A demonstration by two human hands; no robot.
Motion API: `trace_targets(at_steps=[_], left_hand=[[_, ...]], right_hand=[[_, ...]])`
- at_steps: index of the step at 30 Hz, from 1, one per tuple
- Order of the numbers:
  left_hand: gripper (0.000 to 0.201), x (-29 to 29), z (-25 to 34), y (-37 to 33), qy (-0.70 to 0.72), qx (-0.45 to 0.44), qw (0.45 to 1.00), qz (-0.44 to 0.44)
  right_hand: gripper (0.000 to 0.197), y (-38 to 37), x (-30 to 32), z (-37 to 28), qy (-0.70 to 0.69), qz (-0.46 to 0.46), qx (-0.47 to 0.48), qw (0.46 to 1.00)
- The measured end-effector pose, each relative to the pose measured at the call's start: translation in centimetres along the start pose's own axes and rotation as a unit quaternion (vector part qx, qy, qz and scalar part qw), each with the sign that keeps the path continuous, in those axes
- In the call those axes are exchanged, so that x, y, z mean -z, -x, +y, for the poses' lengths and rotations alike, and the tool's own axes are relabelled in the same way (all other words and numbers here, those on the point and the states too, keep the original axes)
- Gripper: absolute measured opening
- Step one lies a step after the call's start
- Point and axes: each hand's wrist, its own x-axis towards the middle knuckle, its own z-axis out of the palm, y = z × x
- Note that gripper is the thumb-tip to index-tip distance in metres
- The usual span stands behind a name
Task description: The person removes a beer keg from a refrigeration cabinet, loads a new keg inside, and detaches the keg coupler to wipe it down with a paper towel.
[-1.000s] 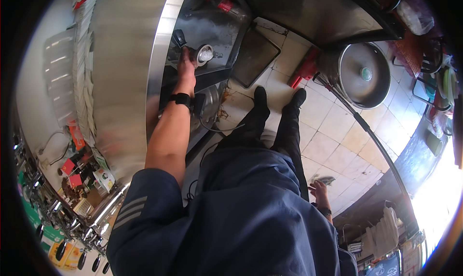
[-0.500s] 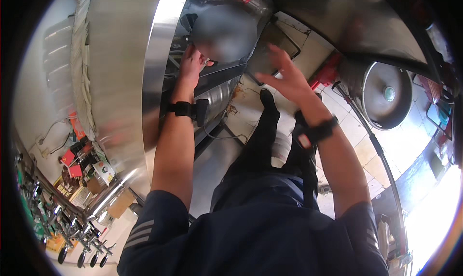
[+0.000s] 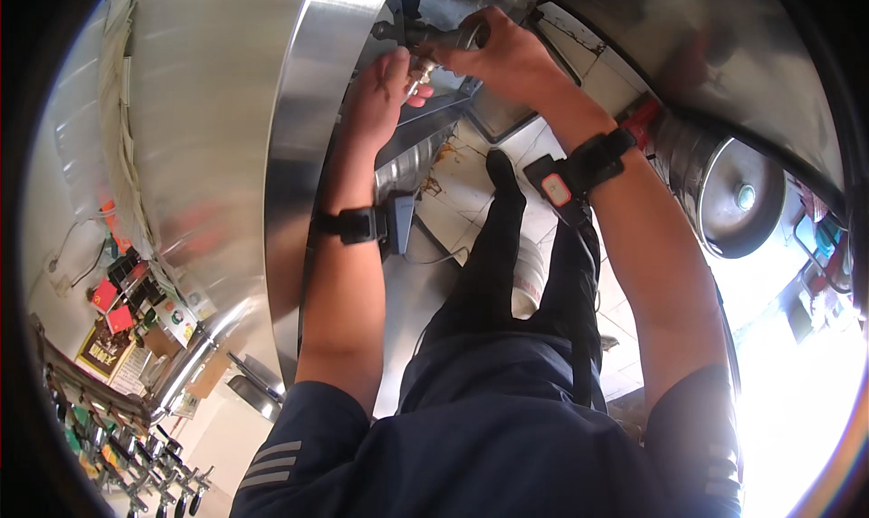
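Note:
My left hand (image 3: 385, 88) is closed with its fingertips around a small shiny metal fitting (image 3: 422, 73). Just above it, my right hand (image 3: 507, 58) wraps its thumb and fingers around a dark cylindrical metal fitting (image 3: 441, 36), whose knobbed end points left. The two fittings meet or nearly touch between my hands; whether they are joined I cannot tell. Both hands are held over a dark recess beside the steel panel, and some of my fingers are hidden.
A tall brushed-steel panel (image 3: 290, 111) runs close along my left arm. Below my hands lies a metal keg (image 3: 405, 170); another keg (image 3: 744, 197) stands at the right. Beer taps (image 3: 158, 468) are at the lower left. A dark steel surface (image 3: 706, 43) overhangs the upper right.
My right hand has moved left and up, from open in the air to gripping the dark fitting. My left hand has shifted slightly right and up, and the small fitting now shows clearly.

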Motion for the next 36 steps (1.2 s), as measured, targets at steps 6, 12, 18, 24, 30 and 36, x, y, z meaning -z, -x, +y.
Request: trace_targets(at_steps=[6, 12, 18, 24, 30, 36], left_hand=[[0.033, -0.4, 1.0, 2.8, -0.385, -0.086, 0.916, 0.071], [0.025, -1.0, -0.3, 2.1, -0.457, -0.158, 0.866, 0.125], [0.025, -0.7, -0.8, 2.1, -0.468, -0.142, 0.863, 0.127], [0.033, -0.3, -1.0, 1.2, -0.330, -0.127, 0.931, 0.091], [0.034, -0.6, -0.6, 1.5, -0.316, -0.129, 0.936, 0.082], [0.029, -1.1, -1.2, 2.3, -0.316, -0.160, 0.930, 0.099]], right_hand=[[0.086, -1.1, 0.0, -0.1, -0.015, -0.026, 0.007, 1.000], [0.092, -1.4, -0.2, 0.1, 0.009, 0.007, 0.004, 1.000], [0.089, -1.6, -0.4, -0.7, 0.040, -0.028, -0.046, 0.998], [0.082, -1.4, -0.9, -0.6, 0.059, -0.011, -0.012, 0.998], [0.084, -1.3, -0.8, 0.0, 0.055, -0.004, -0.006, 0.998], [0.084, -1.0, -0.6, -0.3, 0.059, -0.009, -0.011, 0.998]])
